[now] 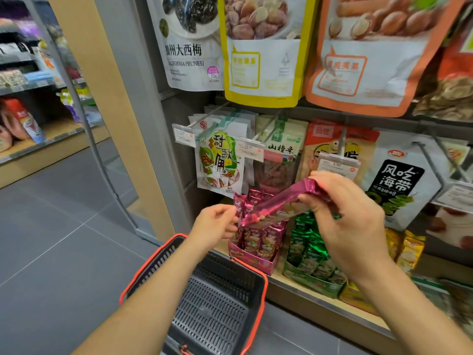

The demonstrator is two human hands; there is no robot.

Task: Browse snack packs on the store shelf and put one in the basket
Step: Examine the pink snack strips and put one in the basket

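The right hand (350, 221) is pinching the upper end of a pink pack (279, 204) and the left hand (217, 222) its lower end, holding it above the shelf (302, 301). Selection appears done. The basket (212, 313) below is showing no pack, so placement is pending.

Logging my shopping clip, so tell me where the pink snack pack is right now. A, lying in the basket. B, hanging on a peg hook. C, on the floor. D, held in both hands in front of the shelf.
D: the left hand pinches the lower end of the pink snack pack, the right hand grips its upper end, and the basket below shows no pack.
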